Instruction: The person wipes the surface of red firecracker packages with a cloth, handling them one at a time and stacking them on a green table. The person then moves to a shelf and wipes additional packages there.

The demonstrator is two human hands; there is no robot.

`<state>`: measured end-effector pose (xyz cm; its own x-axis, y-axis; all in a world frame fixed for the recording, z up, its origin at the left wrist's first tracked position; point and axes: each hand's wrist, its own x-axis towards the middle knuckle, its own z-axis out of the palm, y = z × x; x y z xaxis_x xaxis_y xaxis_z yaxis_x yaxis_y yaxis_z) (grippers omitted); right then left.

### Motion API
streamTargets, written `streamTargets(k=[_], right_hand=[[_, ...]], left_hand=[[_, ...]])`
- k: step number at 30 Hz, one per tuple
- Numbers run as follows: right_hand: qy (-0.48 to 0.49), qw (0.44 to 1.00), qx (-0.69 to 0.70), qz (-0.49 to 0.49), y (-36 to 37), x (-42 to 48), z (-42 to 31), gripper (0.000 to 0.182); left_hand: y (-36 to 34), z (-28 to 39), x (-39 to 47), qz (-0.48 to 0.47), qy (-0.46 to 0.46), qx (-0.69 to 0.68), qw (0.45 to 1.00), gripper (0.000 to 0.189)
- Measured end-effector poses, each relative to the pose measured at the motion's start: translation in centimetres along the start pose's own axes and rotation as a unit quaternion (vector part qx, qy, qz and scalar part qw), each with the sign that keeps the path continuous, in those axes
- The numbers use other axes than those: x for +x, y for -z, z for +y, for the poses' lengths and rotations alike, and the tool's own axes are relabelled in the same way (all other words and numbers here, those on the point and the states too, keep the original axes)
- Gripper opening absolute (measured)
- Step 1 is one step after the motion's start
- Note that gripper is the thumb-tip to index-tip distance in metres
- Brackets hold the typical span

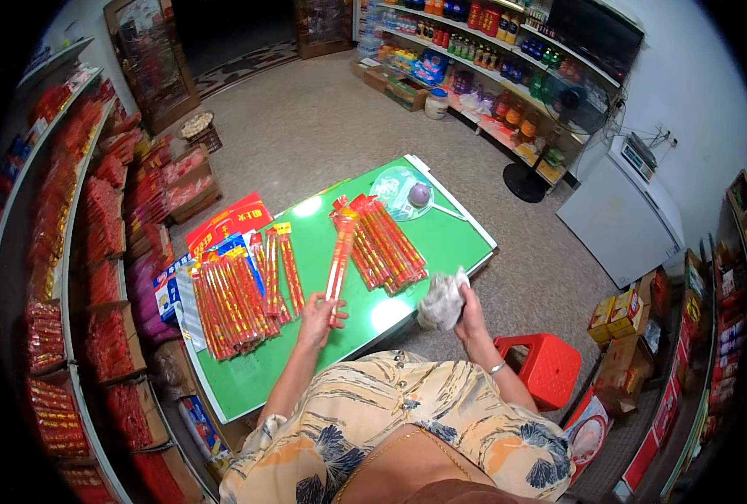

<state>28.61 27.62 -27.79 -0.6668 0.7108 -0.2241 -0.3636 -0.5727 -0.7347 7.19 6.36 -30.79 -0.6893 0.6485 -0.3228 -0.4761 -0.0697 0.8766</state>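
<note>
My left hand (320, 320) grips the near end of a long, slim red packet (342, 252) in clear wrap, held above the green tabletop (247, 384). A crumpled grey-white cloth (442, 302) is bunched in my right hand (471, 315), just off the table's near edge. Beyond the held packet lies a pile of similar red packets (389, 246). To the left, a larger row of red and gold packets (231, 302) rests on the table, with a few separate packets (279, 271) beside it.
A round fan (392, 189) with a purple ball-like object (419, 194) lies at the table's far right. A red plastic stool (549, 372) stands right of me. Stocked shelves (105, 264) line the left. A black pedestal fan (527, 183) and a white chest freezer (625, 214) stand beyond.
</note>
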Motion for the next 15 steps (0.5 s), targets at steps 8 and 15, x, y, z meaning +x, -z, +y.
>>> streamTargets(k=[8, 15], right_hand=[[0.404, 0.666, -0.567, -0.269, -8.6, 0.6, 0.5, 0.036], [0.396, 0.591, -0.619, -0.333, -8.0, -1.7, 1.6, 0.041]], left_hand=[[-7.0, -1.0, -3.4, -0.107, -0.063, -0.008, 0.992, 0.038], [-8.2, -1.5, -3.3, -0.061, -0.062, 0.007, 0.996, 0.034]])
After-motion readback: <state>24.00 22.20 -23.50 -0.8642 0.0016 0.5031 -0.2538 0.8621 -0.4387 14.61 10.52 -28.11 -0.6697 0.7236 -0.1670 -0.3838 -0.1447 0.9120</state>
